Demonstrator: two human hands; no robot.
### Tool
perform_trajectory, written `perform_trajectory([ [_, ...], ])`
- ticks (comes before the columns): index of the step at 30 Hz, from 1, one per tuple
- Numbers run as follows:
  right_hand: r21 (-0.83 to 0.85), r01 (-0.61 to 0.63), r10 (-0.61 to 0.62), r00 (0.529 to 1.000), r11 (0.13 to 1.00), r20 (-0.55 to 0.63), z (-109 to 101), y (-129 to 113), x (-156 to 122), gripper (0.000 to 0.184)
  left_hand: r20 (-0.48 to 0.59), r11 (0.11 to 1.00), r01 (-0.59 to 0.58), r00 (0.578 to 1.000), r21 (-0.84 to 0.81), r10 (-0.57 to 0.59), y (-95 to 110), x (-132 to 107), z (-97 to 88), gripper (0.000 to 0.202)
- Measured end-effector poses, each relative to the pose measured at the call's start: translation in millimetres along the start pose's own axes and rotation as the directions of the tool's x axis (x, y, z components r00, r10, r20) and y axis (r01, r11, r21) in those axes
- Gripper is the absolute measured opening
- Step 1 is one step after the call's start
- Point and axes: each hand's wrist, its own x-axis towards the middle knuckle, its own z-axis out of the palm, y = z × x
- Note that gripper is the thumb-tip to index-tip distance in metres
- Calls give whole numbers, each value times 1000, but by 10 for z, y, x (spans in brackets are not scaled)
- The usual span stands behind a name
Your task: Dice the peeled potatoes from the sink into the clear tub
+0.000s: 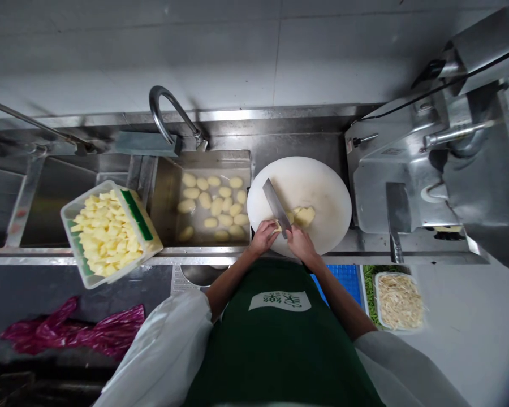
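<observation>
My right hand (299,242) is closed round the handle of a cleaver (275,202), whose blade points away and to the left over a round white cutting board (331,198). Just left of the blade, my left hand (263,237) has its fingers closed on a piece of peeled potato (277,226) at the board's near edge. Cut potato pieces (304,216) lie on the board right of the blade. Whole peeled potatoes (216,206) sit in water in the sink (163,209) to the left.
A clear tub (142,257) heaped with cut potatoes rests over the counter edge at left. A faucet (163,113) arches behind the sink. At right stand a slicing machine (382,147) and a second cleaver (397,209). Below is a container of pale shreds (398,301).
</observation>
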Motion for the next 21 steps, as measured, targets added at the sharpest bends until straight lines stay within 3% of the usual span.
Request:
perform_trajectory([
  [3,281,5,14,998,960,-64,-126,293,11,24,-43,1000,14,999,0,-14,-14,10,-57,19],
  [5,555,-26,75,995,831,-65,-227,546,-13,29,-25,1000,20,1000,12,-20,-12,63,-123,32],
  [8,790,-89,184,982,607,-31,-345,994,-72,41,194,997,-35,981,69,21,-21,251,-176,71],
  [11,850,-148,296,955,505,-9,-355,1491,-188,52,391,989,-123,917,83,82,-45,537,-125,95],
  [15,855,-228,383,923,466,37,-182,2045,-435,58,503,969,-245,834,-31,227,-35,943,11,98],
  [18,834,-246,388,921,494,42,-7,2220,-578,58,565,936,-332,753,-115,336,29,1170,106,92],
  [21,822,-242,354,934,515,52,107,2163,-596,54,603,903,-400,686,-156,408,96,1287,205,85],
])
